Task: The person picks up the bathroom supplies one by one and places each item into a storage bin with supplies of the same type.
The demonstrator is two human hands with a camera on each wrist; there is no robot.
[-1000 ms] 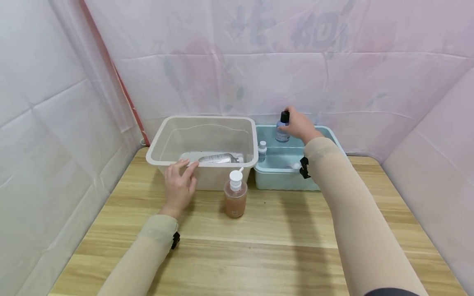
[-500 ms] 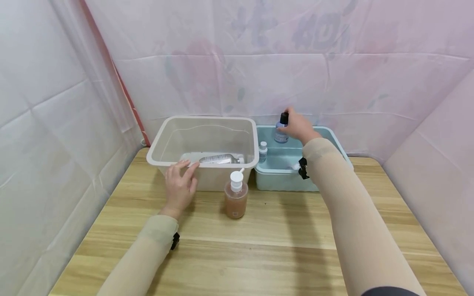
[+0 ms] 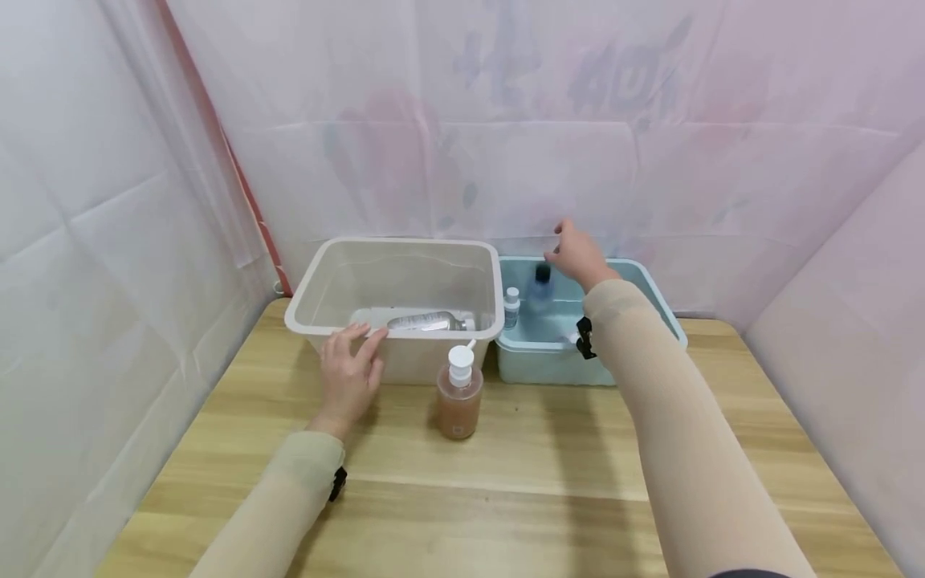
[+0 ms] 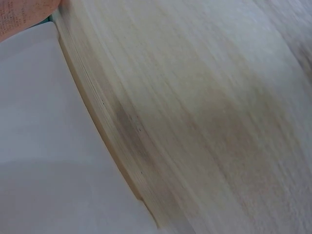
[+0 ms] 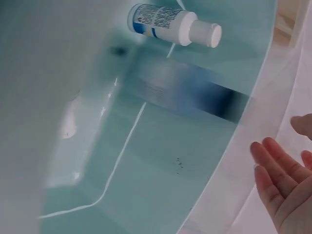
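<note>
**Head view and wrist views: dark-capped bottle inside the blue bin, both hands empty**

Head view, from largest to smallest. A wooden table [image 3: 549,457] carries two bins side by side at its far edge: a pale translucent bin [image 3: 318,299] and, touching it on the right, a blue bin [image 3: 549,365].

The left hand [image 3: 349,376] rests with straight fingers against the near rim of the pale bin and grips nothing. The right hand [image 3: 576,253] hovers over the far side of the blue bin with its fingers spread, apart from everything.

Just below it the dark-capped bottle [image 3: 539,287] sits within the blue bin's walls, blurred, so whether it has settled on the floor cannot be told. A small white-capped bottle [image 3: 511,306] stands beside it.

As a judgement, this bottle's placing is all but done. A clear bottle [image 3: 425,323] already lies in the pale bin, and a pump bottle [image 3: 458,398] stands on the table outside both (the only loose item left).

The right wrist view adds what the head view lacks: the blue bin's floor, the dark-capped bottle as a motion streak [image 5: 195,95] and the open fingers [image 5: 278,180] clear of it. The left wrist view shows only table grain and a white wall, probably the pale bin.
</note>
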